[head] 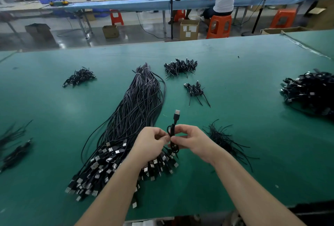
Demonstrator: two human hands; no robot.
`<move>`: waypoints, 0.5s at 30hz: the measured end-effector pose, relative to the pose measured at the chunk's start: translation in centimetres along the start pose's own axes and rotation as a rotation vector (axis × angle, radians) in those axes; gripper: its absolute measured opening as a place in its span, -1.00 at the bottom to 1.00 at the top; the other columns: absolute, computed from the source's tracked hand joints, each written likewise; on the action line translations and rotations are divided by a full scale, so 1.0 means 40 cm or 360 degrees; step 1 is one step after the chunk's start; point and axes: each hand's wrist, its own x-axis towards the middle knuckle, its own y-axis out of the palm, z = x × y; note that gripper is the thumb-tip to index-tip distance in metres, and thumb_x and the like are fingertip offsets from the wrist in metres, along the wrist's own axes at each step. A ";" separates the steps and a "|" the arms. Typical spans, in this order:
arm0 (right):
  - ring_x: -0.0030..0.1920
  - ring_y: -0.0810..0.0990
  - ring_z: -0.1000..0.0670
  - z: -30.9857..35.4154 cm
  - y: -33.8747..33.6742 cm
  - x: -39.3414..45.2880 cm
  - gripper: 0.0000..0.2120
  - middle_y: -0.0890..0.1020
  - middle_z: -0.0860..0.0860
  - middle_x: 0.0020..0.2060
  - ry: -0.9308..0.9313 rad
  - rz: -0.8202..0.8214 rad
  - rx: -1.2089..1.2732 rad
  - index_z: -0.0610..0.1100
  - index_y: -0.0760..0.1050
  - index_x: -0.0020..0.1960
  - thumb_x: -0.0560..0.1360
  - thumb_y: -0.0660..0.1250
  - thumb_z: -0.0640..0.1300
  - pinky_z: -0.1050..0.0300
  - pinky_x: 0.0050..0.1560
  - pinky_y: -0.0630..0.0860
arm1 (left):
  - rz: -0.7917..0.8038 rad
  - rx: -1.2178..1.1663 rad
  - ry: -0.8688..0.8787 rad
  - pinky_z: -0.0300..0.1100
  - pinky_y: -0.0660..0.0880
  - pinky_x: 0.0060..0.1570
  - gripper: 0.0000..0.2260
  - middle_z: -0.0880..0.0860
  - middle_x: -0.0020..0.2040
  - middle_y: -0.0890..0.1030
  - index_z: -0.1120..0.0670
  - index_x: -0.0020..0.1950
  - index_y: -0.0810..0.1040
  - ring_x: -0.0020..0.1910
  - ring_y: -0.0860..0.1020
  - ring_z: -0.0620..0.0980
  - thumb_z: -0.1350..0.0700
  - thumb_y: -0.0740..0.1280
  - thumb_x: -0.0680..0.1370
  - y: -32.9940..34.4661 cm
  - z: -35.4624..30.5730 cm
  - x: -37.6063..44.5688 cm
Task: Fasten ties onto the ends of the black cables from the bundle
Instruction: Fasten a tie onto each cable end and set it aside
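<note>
Both hands meet above the green mat-covered surface (pixel 235 74), pinching one folded black cable with a silver USB plug (pixel 174 128) between them. The left hand (pixel 151 141) has its fingers curled in, thumb and fingertips closed on the cable's folded middle. The right hand (pixel 189 140) grips the same spot from the other side, fingers bent round it. The plug stands upright just above the two hands, and a small loop of cable hangs just below them. Whether a tie is already wound on is too small to tell.

Under and beyond the left hand lies the large bundle of long black cables (pixel 133 117), its USB ends fanned out beneath the left forearm and its far ends bound together well ahead. Just beside the right hand, on its outer side, lies a loose heap of thin black wire ties (pixel 224 139). Farther ahead of the right hand sit two small piles of coiled black cables (pixel 180 67), and another small pile (pixel 79 77) lies well ahead of the left hand. Far out beyond the right hand sits a big dark heap of finished cables (pixel 309 90).
</note>
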 end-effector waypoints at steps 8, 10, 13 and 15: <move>0.04 0.69 -0.07 0.011 -0.026 0.001 -0.91 0.71 -0.05 -0.07 0.0046 0.0228 -0.0333 -0.14 0.56 0.06 0.57 0.38 -0.26 0.02 0.21 0.58 | 0.0102 -0.0069 -0.0011 -0.48 0.34 -0.43 -0.85 -0.24 -0.45 0.59 -0.02 -0.19 0.65 -0.46 0.48 -0.34 0.16 0.43 0.58 0.011 0.010 -0.005; 0.04 0.68 -0.08 0.019 -0.026 0.002 -0.90 0.70 -0.07 -0.07 0.0046 0.0225 -0.0443 -0.10 0.55 0.03 0.57 0.38 -0.27 -0.04 0.24 0.57 | 0.0102 -0.0080 -0.0027 -0.47 0.34 -0.44 -0.84 -0.24 -0.45 0.59 -0.02 -0.19 0.65 -0.47 0.48 -0.34 0.16 0.43 0.58 0.012 0.011 -0.002; 0.00 0.65 0.01 0.039 -0.023 0.007 -0.87 0.67 0.06 -0.10 0.0009 0.0228 -0.0735 -0.01 0.51 0.00 0.57 0.40 -0.21 -0.06 0.21 0.56 | 0.0108 -0.0063 -0.0057 -0.46 0.33 -0.47 -0.86 -0.22 -0.45 0.58 -0.01 -0.19 0.67 -0.49 0.46 -0.31 0.15 0.43 0.57 0.012 0.012 -0.003; 0.00 0.66 0.05 0.053 -0.016 0.007 -0.85 0.66 0.14 -0.10 -0.0038 0.0226 -0.0917 0.09 0.50 -0.03 0.56 0.42 -0.14 0.00 0.17 0.58 | 0.0105 -0.0050 -0.0078 -0.44 0.37 -0.45 -0.87 -0.16 -0.39 0.62 0.00 -0.17 0.68 -0.43 0.48 -0.27 0.13 0.43 0.57 0.009 0.011 -0.004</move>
